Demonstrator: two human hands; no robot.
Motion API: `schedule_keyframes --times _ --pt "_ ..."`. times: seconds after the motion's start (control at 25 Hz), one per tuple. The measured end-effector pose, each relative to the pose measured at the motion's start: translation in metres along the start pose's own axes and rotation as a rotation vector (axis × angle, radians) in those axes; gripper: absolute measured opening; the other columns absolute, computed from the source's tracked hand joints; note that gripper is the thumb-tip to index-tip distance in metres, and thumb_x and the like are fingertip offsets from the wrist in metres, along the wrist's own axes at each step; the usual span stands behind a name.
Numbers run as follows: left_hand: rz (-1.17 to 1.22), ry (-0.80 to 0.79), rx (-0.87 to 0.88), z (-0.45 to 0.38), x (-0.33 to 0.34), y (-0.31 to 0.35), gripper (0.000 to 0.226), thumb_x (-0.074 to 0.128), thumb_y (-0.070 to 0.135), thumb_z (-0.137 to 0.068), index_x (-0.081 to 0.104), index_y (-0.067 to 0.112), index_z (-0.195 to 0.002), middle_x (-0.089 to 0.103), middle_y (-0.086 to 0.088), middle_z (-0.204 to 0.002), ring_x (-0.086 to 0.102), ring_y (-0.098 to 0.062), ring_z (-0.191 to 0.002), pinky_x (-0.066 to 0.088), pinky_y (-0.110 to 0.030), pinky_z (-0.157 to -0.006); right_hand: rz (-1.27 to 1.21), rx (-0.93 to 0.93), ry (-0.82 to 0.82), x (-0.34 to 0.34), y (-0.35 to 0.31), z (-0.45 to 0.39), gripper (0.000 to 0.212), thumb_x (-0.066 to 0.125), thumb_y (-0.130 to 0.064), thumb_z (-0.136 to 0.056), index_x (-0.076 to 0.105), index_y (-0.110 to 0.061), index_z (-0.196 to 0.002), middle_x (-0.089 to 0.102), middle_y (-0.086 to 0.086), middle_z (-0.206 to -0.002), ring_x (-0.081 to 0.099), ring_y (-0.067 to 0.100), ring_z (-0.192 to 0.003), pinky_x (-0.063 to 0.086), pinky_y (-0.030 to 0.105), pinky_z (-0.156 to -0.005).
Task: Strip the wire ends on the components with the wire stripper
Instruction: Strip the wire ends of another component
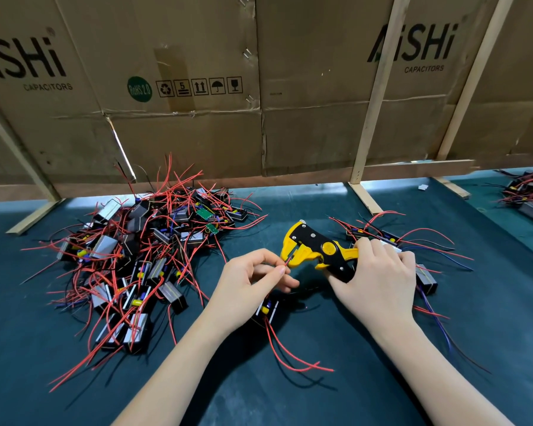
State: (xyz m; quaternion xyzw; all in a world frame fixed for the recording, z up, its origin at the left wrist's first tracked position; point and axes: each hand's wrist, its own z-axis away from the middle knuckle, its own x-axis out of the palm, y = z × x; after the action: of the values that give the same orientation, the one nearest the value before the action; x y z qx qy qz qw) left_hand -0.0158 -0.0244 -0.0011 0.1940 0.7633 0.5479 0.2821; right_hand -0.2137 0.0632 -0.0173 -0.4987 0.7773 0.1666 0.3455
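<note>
left hand point(253, 279) pinched a red wire point(287, 262), its tip fed into the jaws of the wire stripper point(317, 249); right hand point(379, 279) gripped the handles. component point(266, 309) lay below. next, likely: squeeze, pull insulation off.

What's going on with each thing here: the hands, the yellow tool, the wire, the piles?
Left hand: pinches a red wire, feeding its end into the tool.
Right hand: grips the wire stripper by its handles.
Wire stripper: held above the mat, head at the wire end.
Component: lies below the left hand, wires trailing.
Big pile: tangled, on the left.
Small pile: behind the right hand.
</note>
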Motion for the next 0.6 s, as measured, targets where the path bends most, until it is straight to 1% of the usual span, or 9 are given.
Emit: schedule_keyframes --times 0.08,0.16,0.24,0.32,0.44,0.52,0.6 --pt "-0.021 0.006 -0.002 0.0001 -0.0004 0.0002 0.014 0.055 0.004 -0.097 0.062 0.008 -0.086 0.077 -0.005 -0.082 0.073 -0.021 -0.072 0.056 -0.026 -0.077 0.001 -0.004 -0.009 -0.0008 -0.0003 -0.0005 0.053 0.071 -0.057 -0.062 0.05 -0.01 -0.074 0.055 0.006 -0.069 0.054 0.032 -0.067 0.03 0.04 -0.069" --pt "-0.038 0.005 -0.002 -0.0003 -0.0008 0.0004 0.013 0.056 0.005 -0.097 0.063 0.008 -0.086 0.077 -0.004 -0.082 0.074 -0.021 -0.074 0.057 -0.028 -0.078 0.001 -0.004 -0.019 -0.0012 0.0 0.0001 0.052 0.072 -0.056 -0.062 0.051 -0.01 -0.074 0.056 0.006 -0.068 0.054 0.032 -0.067 0.03 0.04 -0.069" --pt "-0.059 0.004 -0.005 -0.0002 -0.0014 0.0003 0.012 0.057 0.006 -0.096 0.063 0.009 -0.086 0.078 -0.003 -0.081 0.074 -0.021 -0.075 0.058 -0.031 -0.081 -0.007 -0.003 -0.021 -0.0022 -0.0007 0.0003 0.05 0.067 -0.057 -0.063 0.052 -0.01 -0.072 0.056 0.006 -0.067 0.055 0.032 -0.065 0.03 0.039 -0.068" --pt "-0.064 0.006 -0.008 0.0 -0.0017 0.0005 0.012 0.057 0.006 -0.096 0.063 0.009 -0.086 0.077 -0.002 -0.081 0.074 -0.02 -0.075 0.058 -0.03 -0.081 -0.008 0.002 -0.029 -0.0035 -0.0015 -0.0002 0.049 0.064 -0.057 -0.064 0.05 -0.01 -0.07 0.057 0.006 -0.065 0.055 0.032 -0.064 0.029 0.039 -0.068" --pt "-0.053 0.008 -0.014 0.0 -0.0017 0.0004 0.013 0.057 0.005 -0.096 0.064 0.008 -0.086 0.077 -0.003 -0.08 0.074 -0.02 -0.076 0.057 -0.025 -0.078 -0.002 0.003 -0.058 -0.0039 -0.0016 -0.0005 0.051 0.074 -0.055 -0.064 0.048 -0.012 -0.069 0.058 0.006 -0.064 0.056 0.032 -0.063 0.03 0.039 -0.068" --pt "-0.049 0.011 -0.024 -0.0003 -0.0021 -0.0003 0.012 0.057 0.005 -0.096 0.064 0.006 -0.086 0.077 -0.004 -0.08 0.075 -0.022 -0.077 0.058 -0.028 -0.079 -0.002 0.003 -0.07 -0.0039 -0.0018 -0.0003 0.051 0.078 -0.053 -0.062 0.048 -0.012 -0.068 0.058 0.005 -0.063 0.056 0.032 -0.063 0.031 0.039 -0.068" --pt "-0.027 0.011 -0.041 -0.0005 -0.0024 -0.0006 0.012 0.057 0.003 -0.096 0.064 0.005 -0.086 0.077 -0.006 -0.079 0.075 -0.025 -0.078 0.059 -0.032 -0.079 -0.004 -0.004 -0.07 -0.0037 -0.0018 0.0002 0.05 0.079 -0.052 -0.062 0.05 -0.012 -0.067 0.058 0.005 -0.063 0.057 0.031 -0.062 0.03 0.039 -0.069"
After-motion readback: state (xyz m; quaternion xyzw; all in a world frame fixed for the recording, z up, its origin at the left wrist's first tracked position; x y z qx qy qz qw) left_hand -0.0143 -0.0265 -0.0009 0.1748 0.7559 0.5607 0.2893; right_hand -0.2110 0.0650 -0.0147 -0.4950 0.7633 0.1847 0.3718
